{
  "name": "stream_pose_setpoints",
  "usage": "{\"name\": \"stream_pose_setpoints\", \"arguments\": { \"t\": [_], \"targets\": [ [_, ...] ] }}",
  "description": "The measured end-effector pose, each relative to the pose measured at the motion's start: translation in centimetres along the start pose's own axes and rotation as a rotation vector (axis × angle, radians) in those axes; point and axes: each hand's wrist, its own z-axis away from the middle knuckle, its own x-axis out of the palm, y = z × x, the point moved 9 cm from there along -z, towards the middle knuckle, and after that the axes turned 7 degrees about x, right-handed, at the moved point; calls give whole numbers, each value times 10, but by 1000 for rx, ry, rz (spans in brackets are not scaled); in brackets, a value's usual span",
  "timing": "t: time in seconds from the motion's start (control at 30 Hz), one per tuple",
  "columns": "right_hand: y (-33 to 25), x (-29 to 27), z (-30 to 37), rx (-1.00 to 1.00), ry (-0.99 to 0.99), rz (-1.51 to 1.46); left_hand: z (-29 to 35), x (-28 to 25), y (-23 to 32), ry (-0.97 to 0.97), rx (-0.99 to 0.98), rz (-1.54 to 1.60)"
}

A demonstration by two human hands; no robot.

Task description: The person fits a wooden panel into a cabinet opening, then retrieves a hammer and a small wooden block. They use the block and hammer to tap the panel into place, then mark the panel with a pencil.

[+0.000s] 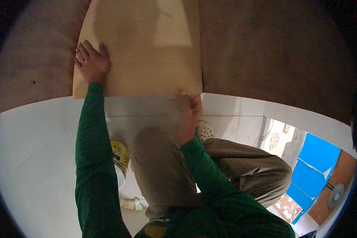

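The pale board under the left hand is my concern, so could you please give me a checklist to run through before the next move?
1. Left hand spread on the pale board, near its left edge: ok.
2. Right hand at the board's near right corner: ok.
3. Right hand's grip firm: cannot tell; its fingers are blurred.
4. Board's far end in view: not ok; the picture cuts it off.
5. Gap between yellow container and green left sleeve: cannot tell; they overlap here.

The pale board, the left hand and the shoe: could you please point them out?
Pale board (142,55), head view: middle of its face.
Left hand (93,64), head view: back of the hand.
Shoe (204,131), head view: its top with holes.
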Motion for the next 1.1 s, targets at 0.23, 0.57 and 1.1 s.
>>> {"name": "stream_pose_setpoints", "arguments": {
  "t": [0.23,0.57,1.1],
  "targets": [
    [-1,-3,-11,-17,41,34,2,-13,6,5,9,7],
    [-3,17,-26,10,-127,212,9,-11,6,56,0,-28],
    [-18,21,-22,-77,-127,207,16,-20,15,34,-24,35]
  ]
}}
